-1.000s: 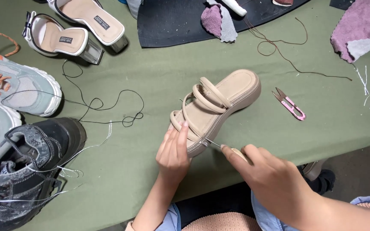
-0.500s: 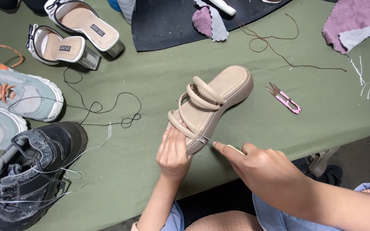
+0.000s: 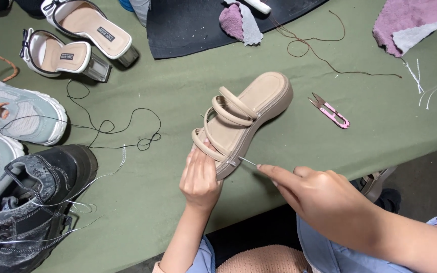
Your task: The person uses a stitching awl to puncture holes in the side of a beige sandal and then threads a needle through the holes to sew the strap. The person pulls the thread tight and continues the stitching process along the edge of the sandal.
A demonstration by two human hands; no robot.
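A beige platform sandal with thin straps lies on the green table cover, toe end toward me. My left hand presses on that toe end and holds it still. My right hand pinches a thin metal needle whose tip meets the sandal's sole edge just right of my left hand. I cannot make out any thread on the needle.
Pink thread snips lie right of the sandal. Loose black thread curls to its left. A black boot, grey sneakers and white heeled mules fill the left side. Dark fabric and purple cloth lie at the back.
My right hand has drawn back to the right, so more of the needle shows between the fingers and the sole. My left hand stays on the toe end.
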